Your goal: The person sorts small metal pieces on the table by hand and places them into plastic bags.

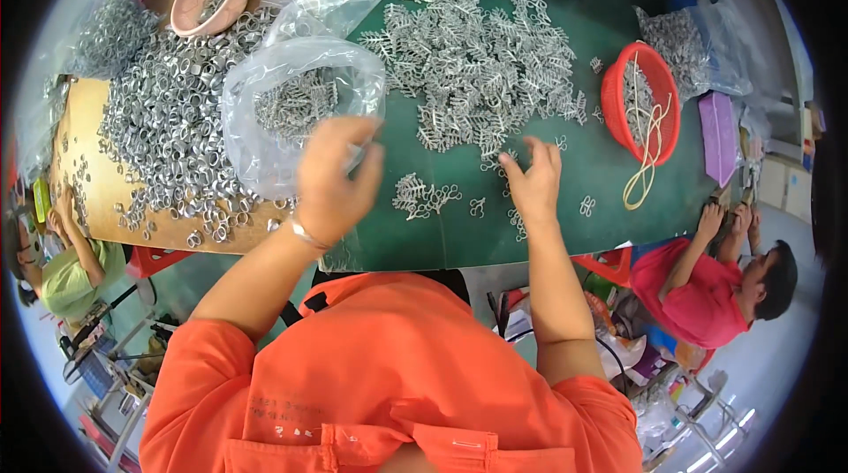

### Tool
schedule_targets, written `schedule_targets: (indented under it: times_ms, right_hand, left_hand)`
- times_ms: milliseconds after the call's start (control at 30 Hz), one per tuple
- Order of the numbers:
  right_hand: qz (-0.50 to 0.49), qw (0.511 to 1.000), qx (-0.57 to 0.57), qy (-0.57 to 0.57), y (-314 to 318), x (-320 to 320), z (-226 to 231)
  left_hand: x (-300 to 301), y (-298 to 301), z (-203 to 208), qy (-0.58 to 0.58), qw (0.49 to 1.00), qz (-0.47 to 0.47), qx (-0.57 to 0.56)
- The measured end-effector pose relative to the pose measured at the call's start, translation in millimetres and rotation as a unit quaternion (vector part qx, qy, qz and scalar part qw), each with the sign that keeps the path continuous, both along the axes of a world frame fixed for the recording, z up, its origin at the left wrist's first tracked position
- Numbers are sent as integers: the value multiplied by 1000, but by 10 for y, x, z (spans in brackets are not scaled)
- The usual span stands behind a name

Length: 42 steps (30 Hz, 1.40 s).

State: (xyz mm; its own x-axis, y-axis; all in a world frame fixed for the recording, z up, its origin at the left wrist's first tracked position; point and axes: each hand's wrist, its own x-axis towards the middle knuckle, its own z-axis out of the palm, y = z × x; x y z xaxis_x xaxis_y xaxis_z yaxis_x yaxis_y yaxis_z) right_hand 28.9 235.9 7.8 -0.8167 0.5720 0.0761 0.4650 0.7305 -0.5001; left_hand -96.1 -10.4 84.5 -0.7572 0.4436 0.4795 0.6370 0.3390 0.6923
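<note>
A worker in an orange shirt works at a green counter, the right hand with thumb and fingers parted beside a loose heap of silvery, branching metal pieces. The left hand blurs over a clear plastic bag, its grip impossible to tell. A modest grey metal mound lies bagged; by appearances, far more remains loose.

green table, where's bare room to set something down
Bare patches on the table: between the small cluster and the near edge, and between the cord and the purple bin. Crowded: back middle, under the big heap, and left, by the bag.
</note>
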Motion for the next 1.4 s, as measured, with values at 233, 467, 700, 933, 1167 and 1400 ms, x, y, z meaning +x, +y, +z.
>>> schedule_targets:
  times_ms: [233, 467, 700, 933, 1167, 1400]
  right_hand:
    - [-118, 796, -580, 130, 268, 271, 8]
    - [-140, 833, -534, 43, 250, 80, 41]
    - [-88, 919, -384, 29, 213, -97, -103]
    - [-100, 742, -649, 137, 497, 244, 52]
    - [1, 970, -235, -55, 15, -240, -68]
    - [-20, 835, -550, 8, 321, 48, -116]
  left_hand:
    - [368, 1180, -750, -42, 970, -194, -139]
    - [347, 1254, -953, -7, 959, -193, -207]
    - [403, 1005, -728, -354, 926, -130, 23]
    - [56, 1186, -694, -86, 979, -139, -123]
    - [37, 1453, -585, -26, 900, -187, -393]
    - [-103, 1043, -629, -33, 977, -165, -128]
